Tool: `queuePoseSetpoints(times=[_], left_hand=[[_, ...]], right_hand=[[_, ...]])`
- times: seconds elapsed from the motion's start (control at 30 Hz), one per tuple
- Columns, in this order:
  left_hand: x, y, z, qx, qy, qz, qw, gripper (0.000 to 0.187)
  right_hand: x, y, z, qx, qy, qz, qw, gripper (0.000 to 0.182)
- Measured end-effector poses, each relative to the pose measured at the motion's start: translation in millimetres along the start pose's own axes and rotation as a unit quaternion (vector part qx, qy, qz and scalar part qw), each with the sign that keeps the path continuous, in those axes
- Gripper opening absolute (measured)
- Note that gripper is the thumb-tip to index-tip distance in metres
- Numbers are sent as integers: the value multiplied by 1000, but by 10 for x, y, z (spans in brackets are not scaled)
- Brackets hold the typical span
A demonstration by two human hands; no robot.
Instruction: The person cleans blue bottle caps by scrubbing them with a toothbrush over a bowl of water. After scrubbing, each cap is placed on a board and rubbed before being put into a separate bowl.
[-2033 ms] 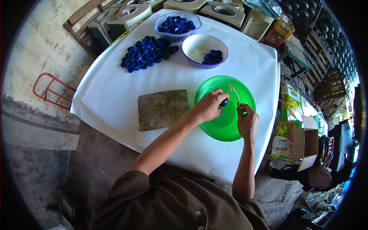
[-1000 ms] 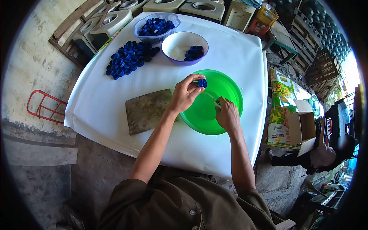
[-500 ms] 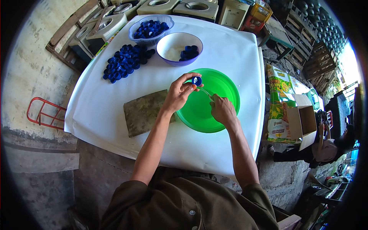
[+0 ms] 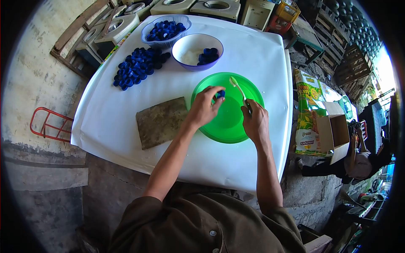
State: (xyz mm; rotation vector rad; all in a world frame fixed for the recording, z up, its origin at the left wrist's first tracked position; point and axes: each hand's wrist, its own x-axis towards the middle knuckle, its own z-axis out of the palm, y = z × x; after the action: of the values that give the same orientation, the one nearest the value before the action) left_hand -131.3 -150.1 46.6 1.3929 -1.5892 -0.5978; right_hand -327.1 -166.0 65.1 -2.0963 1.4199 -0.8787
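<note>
A small blue bottle cap (image 4: 221,94) is pinched in the fingertips of my left hand (image 4: 205,109), above the left part of a green basin (image 4: 228,122). My right hand (image 4: 256,121) is closed round the handle of a toothbrush (image 4: 238,87), its bristled head pointing up and away over the basin. Behind the basin stands a white bowl with a purple outside (image 4: 185,47), holding several blue caps (image 4: 208,56). A loose heap of blue caps (image 4: 137,67) lies on the table to the left, and a lavender plastic basket (image 4: 181,37) holds more.
A brown, worn slab (image 4: 160,122) lies on the white-covered table (image 4: 114,120), left of the basin. Past the right edge are a cardboard box (image 4: 337,133) and a colourful printed sack (image 4: 308,114). Another person (image 4: 358,162) is at the far right. A red metal frame (image 4: 50,124) stands left.
The toothbrush has come away from the cap and now points upward, with my right hand shifted slightly right. My left hand has turned and lowered the cap a little.
</note>
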Motion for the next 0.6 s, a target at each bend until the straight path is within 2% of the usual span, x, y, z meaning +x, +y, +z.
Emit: queuePoseSetpoints(times=[0.07, 0.17, 0.37, 0.6], left_hand=[[29, 2, -55, -94, 35, -25, 995, 29], [61, -100, -144, -296, 21, -72, 952, 32], [72, 31, -194, -386, 14, -133, 913, 34], [116, -85, -135, -412, 5, -142, 900, 36]], right_hand=[[-41, -57, -39, 29, -4, 14, 999, 23], [-118, -130, -53, 64, -7, -3, 998, 26], [-115, -221, -21, 64, 1, -78, 995, 31], [-107, -186, -44, 78, -31, -83, 993, 30]])
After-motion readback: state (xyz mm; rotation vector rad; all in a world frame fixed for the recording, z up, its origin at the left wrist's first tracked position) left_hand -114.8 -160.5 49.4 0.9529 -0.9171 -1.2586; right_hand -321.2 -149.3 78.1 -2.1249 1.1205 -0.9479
